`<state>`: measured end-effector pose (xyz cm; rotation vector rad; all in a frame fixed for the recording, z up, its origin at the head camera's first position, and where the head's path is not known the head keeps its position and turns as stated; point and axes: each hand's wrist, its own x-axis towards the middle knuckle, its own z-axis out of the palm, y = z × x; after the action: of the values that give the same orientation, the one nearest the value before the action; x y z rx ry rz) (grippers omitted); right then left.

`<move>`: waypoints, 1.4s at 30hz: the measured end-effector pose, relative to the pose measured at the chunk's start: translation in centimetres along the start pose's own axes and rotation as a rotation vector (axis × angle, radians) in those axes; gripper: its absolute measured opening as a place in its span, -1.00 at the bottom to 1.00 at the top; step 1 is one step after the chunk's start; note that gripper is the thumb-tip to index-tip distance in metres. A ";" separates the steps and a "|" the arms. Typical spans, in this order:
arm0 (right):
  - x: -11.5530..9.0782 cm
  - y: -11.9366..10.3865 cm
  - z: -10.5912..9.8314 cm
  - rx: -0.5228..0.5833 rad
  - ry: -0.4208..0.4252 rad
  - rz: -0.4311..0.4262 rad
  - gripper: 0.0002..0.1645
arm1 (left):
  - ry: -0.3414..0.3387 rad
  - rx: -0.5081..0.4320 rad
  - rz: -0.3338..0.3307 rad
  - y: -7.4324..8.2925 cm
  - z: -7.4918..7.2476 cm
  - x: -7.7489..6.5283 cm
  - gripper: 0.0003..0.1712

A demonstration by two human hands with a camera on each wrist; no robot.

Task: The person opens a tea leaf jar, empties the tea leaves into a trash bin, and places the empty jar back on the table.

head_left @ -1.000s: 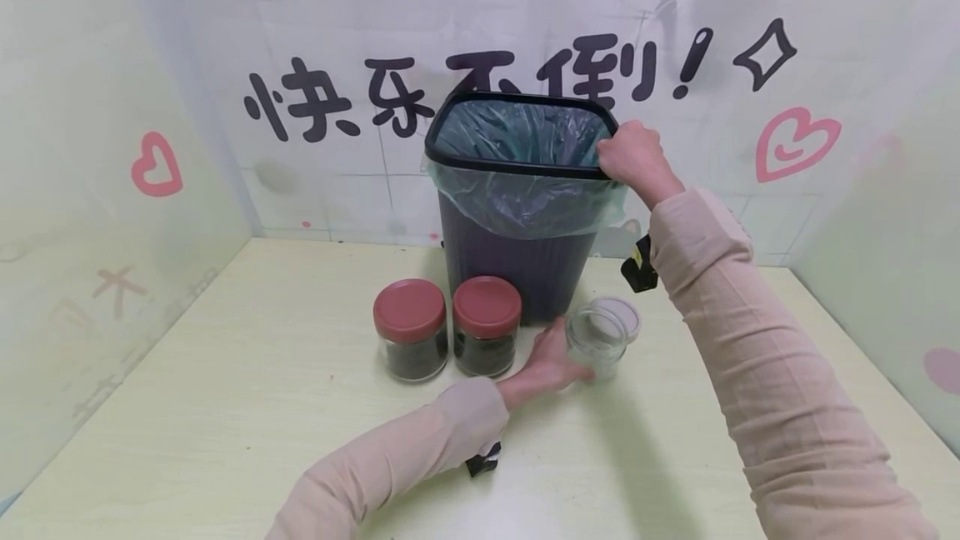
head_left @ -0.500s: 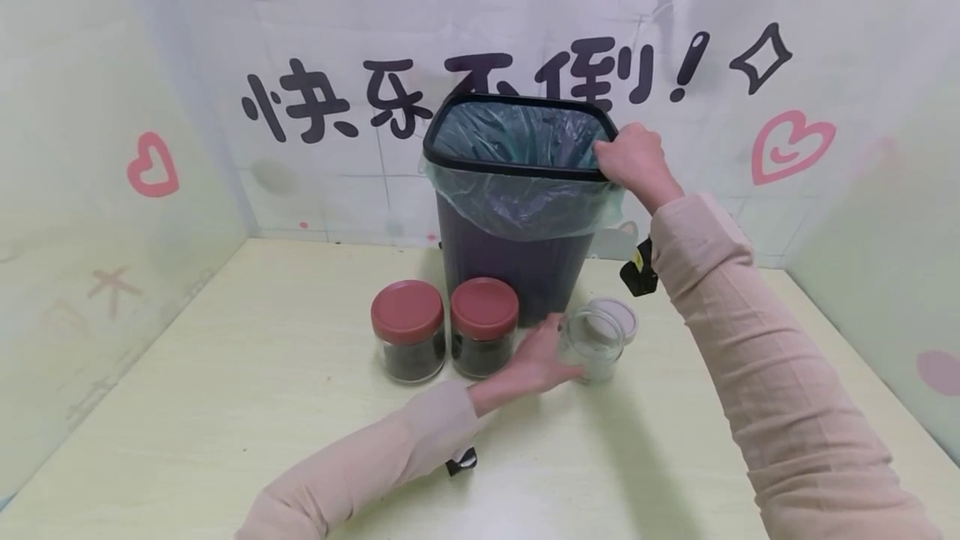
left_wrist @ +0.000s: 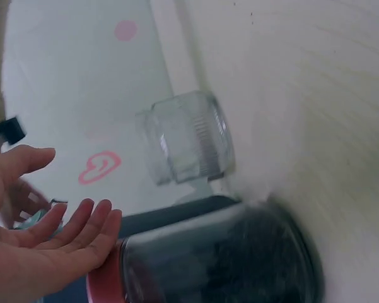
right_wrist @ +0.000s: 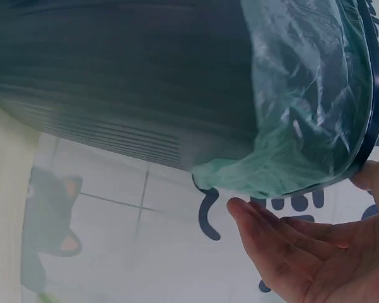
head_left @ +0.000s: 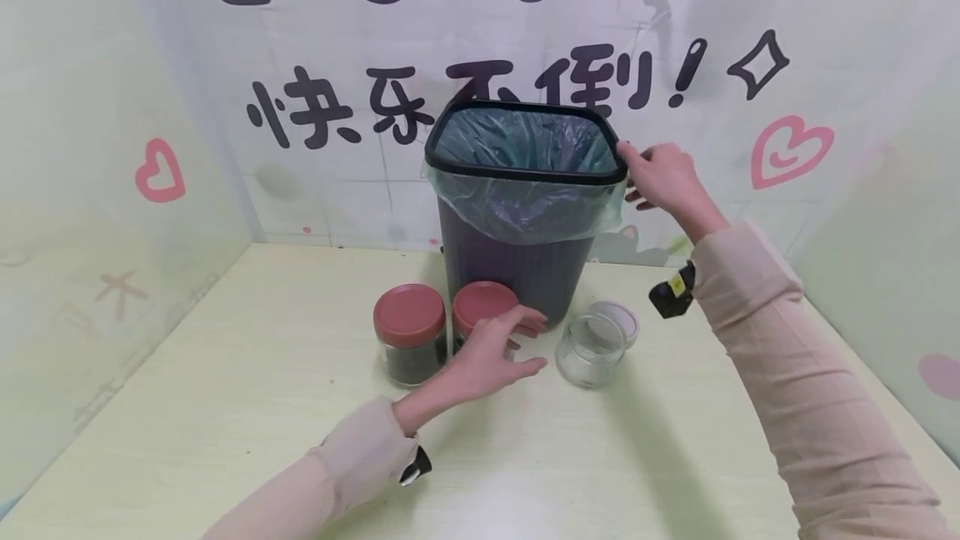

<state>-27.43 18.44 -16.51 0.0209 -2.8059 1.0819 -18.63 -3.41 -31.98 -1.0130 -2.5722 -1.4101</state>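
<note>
My left hand (head_left: 486, 361) hovers with spread, relaxed fingers in front of the right-hand red-lidded jar (head_left: 480, 300), partly covering it. An uncapped clear glass jar (head_left: 588, 361) stands to its right, a gap away from the fingertips. In the left wrist view the fingers (left_wrist: 91, 237) overlap the red lid of a jar (left_wrist: 221, 259) with dark contents. At the right corner of the dark waste bin (head_left: 480, 252), my right hand (head_left: 667, 177) has its fingertips right at the black rim. The right wrist view shows its fingers (right_wrist: 290, 237) extended under the green bin liner (right_wrist: 284, 158).
A second red-lidded jar (head_left: 408, 319) sits on the left, beside the first. Behind the clear jar a pale round lid (head_left: 628, 322) shows on the pale table (head_left: 262, 423). A printed wall sheet (head_left: 322, 198) rises behind the bin, with side panels left and right.
My left hand has let go of the clear jar and drawn back to the left. My right hand has loosened from the bin's rim and shifted slightly right. The bin stays in place.
</note>
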 end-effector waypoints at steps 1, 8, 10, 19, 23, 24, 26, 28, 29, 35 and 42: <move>-0.2 0.5 0.0 0.027 -0.013 -0.006 -0.25 | 0.018 -0.008 0.004 0.0 -0.4 -0.3 -0.56; -2.7 4.3 1.7 0.183 -0.165 -0.059 -0.16 | 0.109 -0.047 -0.026 -0.8 -2.3 -2.6 -0.64; -3.5 5.2 2.7 0.200 -0.201 -0.094 -0.18 | 0.128 -0.060 -0.032 -1.1 -2.6 -3.3 -0.65; -6.6 6.9 8.3 0.260 -0.205 -0.209 -0.37 | 0.171 -0.109 -0.125 -2.1 -3.0 -5.7 -0.49; -7.4 6.7 10.7 0.197 -0.218 -0.255 -0.38 | 0.202 -0.099 -0.269 -2.0 -2.4 -6.3 -0.36; -7.6 6.6 11.3 0.182 -0.225 -0.269 -0.37 | 0.199 -0.088 -0.299 -1.9 -2.2 -6.4 -0.32; -7.8 6.3 12.3 0.167 -0.242 -0.296 -0.34 | 0.177 -0.066 -0.345 -1.8 -1.8 -6.5 -0.22; -8.0 6.1 13.3 0.172 -0.259 -0.318 -0.29 | 0.147 -0.035 -0.368 -1.8 -1.4 -6.6 -0.11; -8.0 6.0 13.8 0.185 -0.267 -0.333 -0.26 | 0.135 -0.022 -0.374 -1.8 -1.3 -6.7 -0.06; -8.2 5.2 16.4 0.229 -0.305 -0.310 0.02 | 0.123 0.010 -0.394 -2.1 -0.6 -6.5 0.08; -8.2 4.6 18.0 0.169 -0.205 -0.329 0.09 | 0.153 0.022 -0.409 -2.3 -0.2 -6.1 0.08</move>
<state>-21.72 9.51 -33.90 0.6197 -2.7329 1.2881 -15.18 -7.57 -35.54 -0.3648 -2.7730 -1.4616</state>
